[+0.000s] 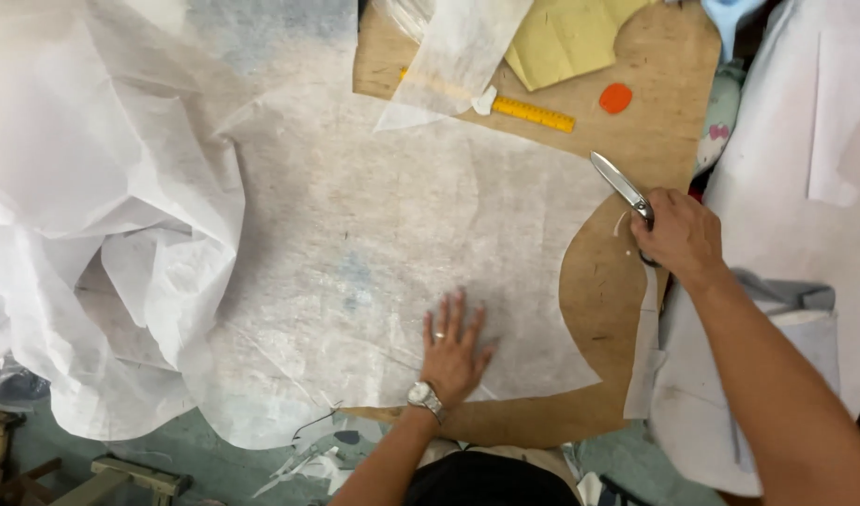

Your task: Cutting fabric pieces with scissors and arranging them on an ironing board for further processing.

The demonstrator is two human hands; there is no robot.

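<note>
Scissors (619, 182) are sitting in your right hand (678, 236), blades together and pointing up and to the left, tips lying just past the right edge of the white interfacing sheet (373, 234). Your right hand is clamping around the handles, which are hidden under your fingers, so the handle colour cannot be told. Your left hand (453, 342) is pressing flat on the lower middle of the sheet, fingers spread and open, gripping nothing; a ring is showing on one finger and a silver wristwatch (426, 397) is sitting on that wrist.

Head view, continued: the interfacing sheet is lying across the brown wooden table (659, 103), covering most of it, with its right edge running in a curve that is leaving a band of bare wood between the sheet and your right hand. At the left, more of the white material is bunching into a crumpled heap (102, 215) hanging over the table edge. Near the top, a yellow ruler (528, 112) is lying slantwise on the wood, partly covered by a loose white scrap (453, 56). A yellowish pattern piece (566, 37) is resting just beside it, and a small orange oval (615, 97) is lying to the right of the ruler, apart from it. White fabric (805, 141) is hanging at the right side, beyond the table. Offcuts (317, 459) are littering the floor below.
</note>
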